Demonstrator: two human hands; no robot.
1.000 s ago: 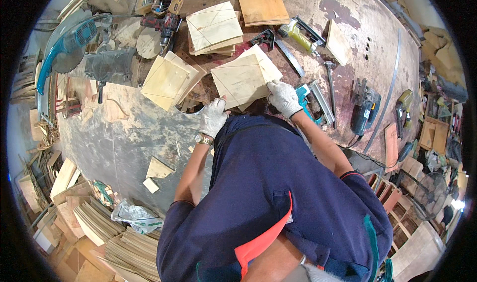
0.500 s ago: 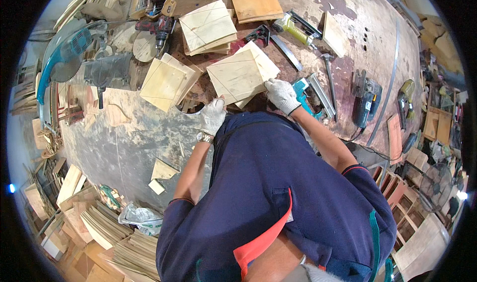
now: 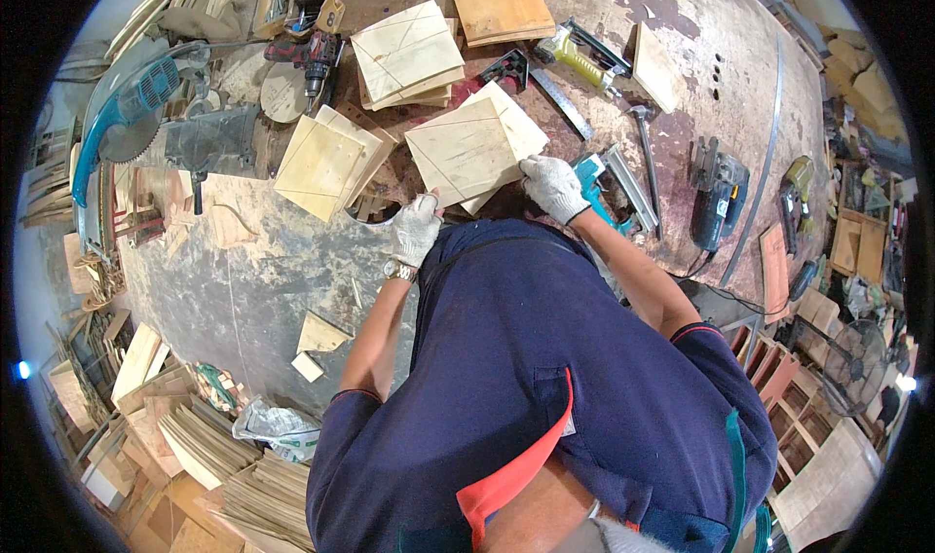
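Note:
A pale square wooden board with a dark line drawn across it lies tilted in front of me, overlapping another light board. At its near left corner, my left hand, in a white knit glove, is closed with fingertips pinching the edge. My right hand, gloved alike, is closed at the near right corner of the board. The undersides of both grips are hidden. Close to my right hand lies a teal nail gun. Left of the board rests a fanned stack of thin boards.
Beyond are a marked board stack, an orange-toned stack, a yellow-green air tool, a hammer and a jigsaw. A drill and teal circular saw with exposed blade are at left. Offcuts lie nearer.
Almost nothing differs. Both hands stay at the same corners of the board, and the boards and tools keep their places.

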